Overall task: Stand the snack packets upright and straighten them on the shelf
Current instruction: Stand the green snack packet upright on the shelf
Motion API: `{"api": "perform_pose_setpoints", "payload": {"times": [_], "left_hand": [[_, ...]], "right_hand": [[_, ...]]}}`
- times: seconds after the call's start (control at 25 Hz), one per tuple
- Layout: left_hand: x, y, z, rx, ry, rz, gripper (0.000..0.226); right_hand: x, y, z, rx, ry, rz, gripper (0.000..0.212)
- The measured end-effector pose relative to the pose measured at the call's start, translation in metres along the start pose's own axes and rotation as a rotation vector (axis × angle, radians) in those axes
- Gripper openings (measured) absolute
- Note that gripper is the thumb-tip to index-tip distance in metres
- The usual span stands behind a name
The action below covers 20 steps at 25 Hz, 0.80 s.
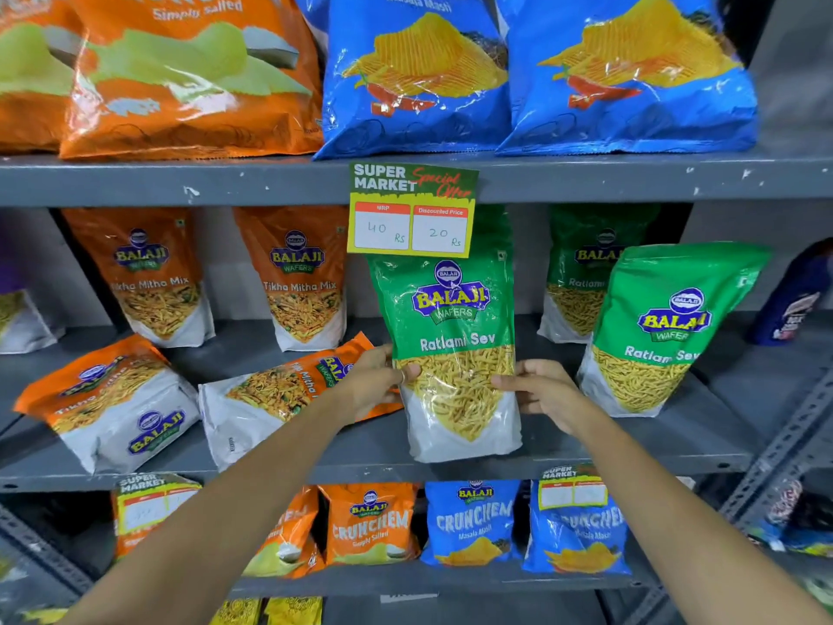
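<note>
You hold the green Ratlami Sev packet [453, 354] upright, long axis vertical, label facing you, at the middle shelf [586, 462] front edge. Your left hand [378, 381] and right hand [543, 392] clamp its sides (fingers wrapped behind, thumbs in front).

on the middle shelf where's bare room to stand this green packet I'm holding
Bare shelf lies under the held green packet, before the right green packet; also centre-back behind it. Left front is crowded: two fallen orange packets.
</note>
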<state>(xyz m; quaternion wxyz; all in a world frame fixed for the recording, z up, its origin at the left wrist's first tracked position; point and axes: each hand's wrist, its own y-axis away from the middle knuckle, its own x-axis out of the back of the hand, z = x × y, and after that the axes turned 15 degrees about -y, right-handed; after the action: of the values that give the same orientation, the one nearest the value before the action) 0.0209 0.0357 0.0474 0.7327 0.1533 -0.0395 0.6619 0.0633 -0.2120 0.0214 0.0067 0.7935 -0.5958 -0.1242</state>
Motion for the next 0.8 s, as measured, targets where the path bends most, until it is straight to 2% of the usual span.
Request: {"api": "perform_pose_setpoints", "payload": {"times": [0.24,0.56,0.68,0.76,0.8], "left_hand": [[-0.013,-0.024,-0.005,0.018,-0.095,0.076,0.035],[-0.022,-0.053,-0.017,0.018,-0.086,0.194,0.042],[-0.022,-0.054,-0.019,0.021,-0.057,0.186,0.045],[-0.02,-0.055,-0.019,0.034,-0.078,0.175,0.048],[-0.016,-0.054,-0.017,0.041,-0.089,0.176,0.05]], "right_hand": [[-0.001,-0.014,0.011,0.023,-0.021,0.066,0.018],[-0.004,-0.049,0.036,0.058,0.066,0.165,0.015],[-0.002,-0.049,0.042,0.055,0.02,0.171,0.022],[-0.007,-0.042,0.052,0.172,0.018,0.21,0.027],[-0.013,-0.036,0.057,0.283,0.048,0.279,0.029]]}}
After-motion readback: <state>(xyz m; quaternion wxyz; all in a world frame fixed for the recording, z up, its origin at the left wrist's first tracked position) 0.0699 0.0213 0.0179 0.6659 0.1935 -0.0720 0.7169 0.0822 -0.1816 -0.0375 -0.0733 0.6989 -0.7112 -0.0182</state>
